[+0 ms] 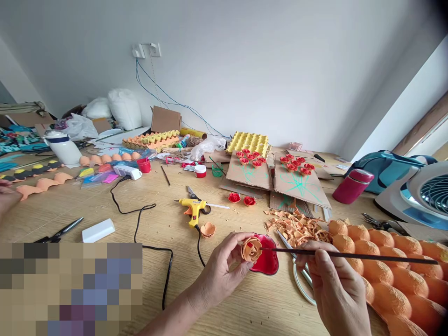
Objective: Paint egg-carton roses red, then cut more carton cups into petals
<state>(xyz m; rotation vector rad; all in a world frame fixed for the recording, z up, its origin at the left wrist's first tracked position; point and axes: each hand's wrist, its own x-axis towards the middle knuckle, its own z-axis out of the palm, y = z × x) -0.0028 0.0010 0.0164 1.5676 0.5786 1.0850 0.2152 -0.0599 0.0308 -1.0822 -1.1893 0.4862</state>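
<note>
My left hand [224,268] is closed on an orange egg-carton rose [251,250], its layered petals facing me. Between the fingers and thumb of my right hand [336,284] is a thin, dark-handled paintbrush [350,255]. The brush's tip is at the rose's right edge; whether it touches the petals I cannot tell. Just behind the rose lies a dish of red paint [268,256], partly covered by it. Light-handled scissors [299,275] lie beside my right hand, partly hidden. A smaller orange flower [208,229] sits left of the dish.
A yellow glue gun [193,209] with a black cord lies ahead. Two red roses [241,199] and cardboard sheets [297,179] with more red roses stand farther back. Orange egg trays [388,284] and carton scraps [297,226] fill the right. Another person's hand [9,196] shows far left.
</note>
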